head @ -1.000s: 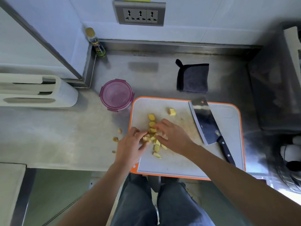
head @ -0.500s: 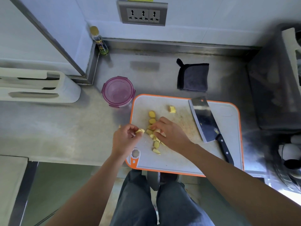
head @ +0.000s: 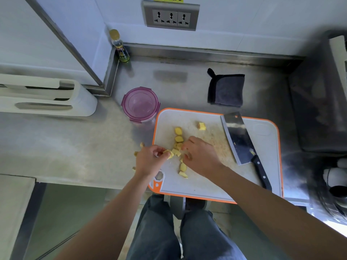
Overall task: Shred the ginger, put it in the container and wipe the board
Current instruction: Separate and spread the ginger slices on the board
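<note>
Left hand (head: 150, 159) pinching a few ginger chunks (head: 170, 152) at the left edge of the cutting board (head: 206, 184), right hand (head: 201, 156) curled over more. Cleaver (head: 237, 136) lies further right, purple container (head: 140, 105) just past the far-left corner.

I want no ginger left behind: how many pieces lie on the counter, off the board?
3, all left of the board: one piece beyond the left hand, one beside it, one near its wrist. The hand may hide more.
</note>
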Available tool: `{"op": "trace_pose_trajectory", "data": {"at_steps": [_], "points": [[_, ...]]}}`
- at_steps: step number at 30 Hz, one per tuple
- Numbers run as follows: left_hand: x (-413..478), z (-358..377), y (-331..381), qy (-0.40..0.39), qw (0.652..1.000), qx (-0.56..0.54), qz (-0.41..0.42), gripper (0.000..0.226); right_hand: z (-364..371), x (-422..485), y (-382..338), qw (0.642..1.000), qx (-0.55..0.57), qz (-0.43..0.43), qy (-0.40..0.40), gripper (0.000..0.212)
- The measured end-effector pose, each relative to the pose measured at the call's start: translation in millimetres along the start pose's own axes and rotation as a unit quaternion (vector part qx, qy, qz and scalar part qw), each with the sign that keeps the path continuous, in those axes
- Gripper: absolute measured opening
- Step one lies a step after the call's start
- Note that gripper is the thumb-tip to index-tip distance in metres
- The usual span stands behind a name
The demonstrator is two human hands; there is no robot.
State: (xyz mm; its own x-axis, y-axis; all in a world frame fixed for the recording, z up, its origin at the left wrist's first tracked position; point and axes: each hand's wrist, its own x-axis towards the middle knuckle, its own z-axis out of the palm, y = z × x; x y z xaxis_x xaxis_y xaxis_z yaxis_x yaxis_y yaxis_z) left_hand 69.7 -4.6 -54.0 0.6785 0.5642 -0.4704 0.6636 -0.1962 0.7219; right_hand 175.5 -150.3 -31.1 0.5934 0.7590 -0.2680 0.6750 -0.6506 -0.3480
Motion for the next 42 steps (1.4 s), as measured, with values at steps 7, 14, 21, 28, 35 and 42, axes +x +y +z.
{"op": "trace_pose_trajectory", "data": {"at_steps": [7,14,21,28,35,42], "points": [[-8.4,1.1,0.1,0.060,0.994,0.081,0.045,0.024,8.6,6.5,-20.4,0.999,-0.040,0.016,-0.010,0.019],[-16.4,7.3,-5.7,0.079,0.973,0.181,0.120,0.020,12.7,5.3,-25.6,0.998,-0.030,0.049,-0.002,0.018],[-17.5,9.8,2.1,0.089,0.964,0.224,0.112,0.026,9.1,9.8,-27.7,0.996,0.000,0.088,-0.030,0.017],[-17.4,5.6,-8.5,0.073,0.975,0.177,0.115,0.028,0.0,11.5,-18.1,0.964,0.194,0.181,0.002,0.004],[-14.6,4.6,-12.6,0.077,0.982,0.141,0.104,0.014,11.7,23.2,-32.6,0.956,0.236,0.170,-0.036,0.019],[-11.3,2.4,-11.5,0.071,0.985,0.133,0.085,0.011,24.0,19.0,-35.0,0.967,0.194,0.166,0.004,0.009]]}}
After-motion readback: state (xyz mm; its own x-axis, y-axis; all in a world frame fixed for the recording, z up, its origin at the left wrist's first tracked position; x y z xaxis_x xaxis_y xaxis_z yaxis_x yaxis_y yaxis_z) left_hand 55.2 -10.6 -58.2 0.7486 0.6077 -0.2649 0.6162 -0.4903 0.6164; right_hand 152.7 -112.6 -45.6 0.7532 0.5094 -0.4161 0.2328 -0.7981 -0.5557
